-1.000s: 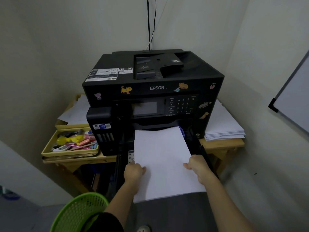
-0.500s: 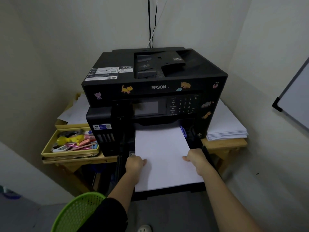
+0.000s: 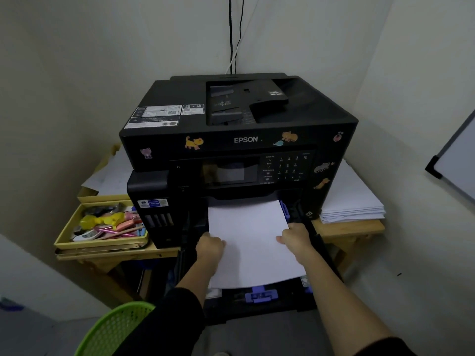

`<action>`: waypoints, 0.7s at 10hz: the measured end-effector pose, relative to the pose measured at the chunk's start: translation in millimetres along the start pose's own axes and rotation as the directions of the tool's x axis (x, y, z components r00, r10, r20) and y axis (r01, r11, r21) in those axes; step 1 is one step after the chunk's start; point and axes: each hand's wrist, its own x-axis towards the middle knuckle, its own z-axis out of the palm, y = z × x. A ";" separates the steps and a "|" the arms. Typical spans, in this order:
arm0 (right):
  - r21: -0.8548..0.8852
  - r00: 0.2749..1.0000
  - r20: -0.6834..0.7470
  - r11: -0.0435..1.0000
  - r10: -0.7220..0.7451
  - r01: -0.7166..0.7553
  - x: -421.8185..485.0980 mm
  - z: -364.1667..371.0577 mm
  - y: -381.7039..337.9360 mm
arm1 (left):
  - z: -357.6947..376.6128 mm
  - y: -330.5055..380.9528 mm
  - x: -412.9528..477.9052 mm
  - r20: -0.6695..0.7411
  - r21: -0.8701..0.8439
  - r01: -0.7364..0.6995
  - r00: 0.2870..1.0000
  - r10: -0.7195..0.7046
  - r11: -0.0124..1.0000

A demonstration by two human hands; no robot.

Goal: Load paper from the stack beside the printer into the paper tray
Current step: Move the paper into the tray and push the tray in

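A black Epson printer (image 3: 239, 140) stands on a wooden table. Its paper tray (image 3: 259, 303) is pulled out at the front, with a purple guide clip at its near edge. A sheaf of white paper (image 3: 250, 242) lies over the tray, its far end under the printer's front opening. My left hand (image 3: 209, 249) grips the paper's left edge and my right hand (image 3: 295, 236) grips its right edge. The paper stack (image 3: 352, 201) lies on the table to the right of the printer.
A yellow tray of pens and small items (image 3: 102, 224) sits left of the printer, with loose sheets (image 3: 110, 176) behind it. A green mesh basket (image 3: 113, 330) is at the lower left. A whiteboard (image 3: 455, 160) hangs on the right wall. Cables run up the back wall.
Both hands have pushed the paper forward, deeper towards the printer. The tray's near edge and purple guide clip, covered before, now show below the paper.
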 end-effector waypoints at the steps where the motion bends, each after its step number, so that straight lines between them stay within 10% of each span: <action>1: -0.039 1.000 0.002 0.999 0.009 -0.009 4.7 -0.1 6.4 | 2.5 -3.6 5.6 0.006 0.088 0.006 1.000 -0.006 0.996; 7: -0.310 0.952 -0.273 0.950 -0.136 0.047 -5.3 12.3 9.0 | -1.1 -17.9 -7.4 -0.053 0.152 -0.102 0.992 0.111 0.983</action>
